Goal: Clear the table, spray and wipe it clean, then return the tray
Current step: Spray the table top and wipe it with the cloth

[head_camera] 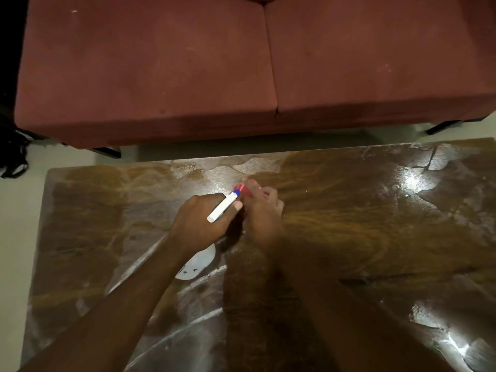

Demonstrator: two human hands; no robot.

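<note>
- Both bare forearms enter from the near edge and reach fwd over the brown glossy wooden table (375, 237). Its top shows whitish streaks and bright glare patches, esp. on the right side.
- White plastic spray bottle (200, 261): rounded body w/ small dark marks shows just under the left wrist, over the table's ctr-left area. Whether its base touches the top cannot be told.
- Left hand (204, 224): fingers wrapped round the bottle's neck in a firm grasp. The white spray head (222, 209), w/ a blue band, lies across the knuckles and points away and to the right.
- Red nozzle tip (239, 189): at the far end of the spray head.
- Right hand (264, 218): motion-blurred, just beside the left hand, fingers at the red nozzle tip. Pinch or mere touch: cannot tell.
- Pale floor (16, 210): strip btw the table's far edge and the sofa, also left of the table.
- Maroon two-cushion fabric sofa (161, 76): beyond the table, on black legs (107, 151).
- Black strapped item (13, 159): far left on the floor, type unclear.
</note>
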